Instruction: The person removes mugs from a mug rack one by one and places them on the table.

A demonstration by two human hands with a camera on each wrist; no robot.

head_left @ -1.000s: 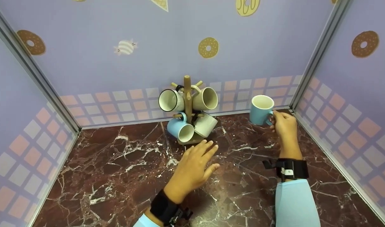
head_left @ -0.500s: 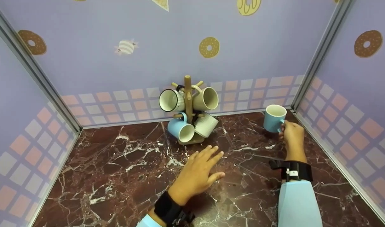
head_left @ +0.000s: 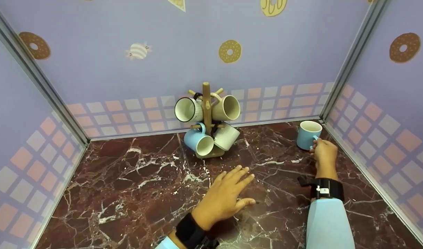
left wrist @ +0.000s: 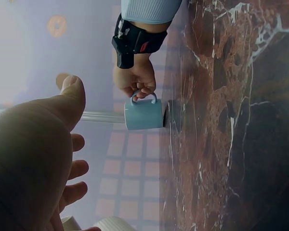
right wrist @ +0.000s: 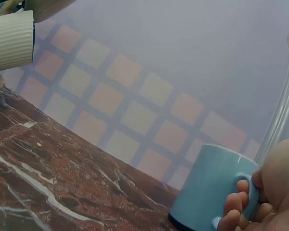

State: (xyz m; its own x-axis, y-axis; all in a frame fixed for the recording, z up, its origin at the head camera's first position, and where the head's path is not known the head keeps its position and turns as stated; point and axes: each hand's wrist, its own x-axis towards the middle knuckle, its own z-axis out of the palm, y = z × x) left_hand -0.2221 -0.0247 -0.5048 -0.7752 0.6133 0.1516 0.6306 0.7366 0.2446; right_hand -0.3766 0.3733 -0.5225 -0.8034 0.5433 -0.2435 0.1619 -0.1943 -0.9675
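My right hand [head_left: 325, 153] pinches the handle of a blue mug [head_left: 304, 139] in the back right corner of the tabletop. The mug [right wrist: 204, 185] is upright with its base at the table; whether it bears weight there I cannot tell. My left hand [head_left: 221, 199] hovers over the middle of the table, fingers spread, holding nothing. Beyond it stands a wooden mug rack [head_left: 206, 103]. On it hang a white mug with a black rim [head_left: 198, 112], a beige mug [head_left: 219, 110], a light blue mug [head_left: 192, 140] and a white ribbed mug [head_left: 227, 136].
A dark red marbled tabletop [head_left: 128, 193] carries everything. Lilac walls with sweets and tile patterns [head_left: 163, 52] enclose it at the back, left and right. A metal corner post [head_left: 350, 62] rises behind the blue mug.
My right hand has carried the blue mug right and down toward the back right corner. My left hand has drawn back from the rack, a little right and nearer me.
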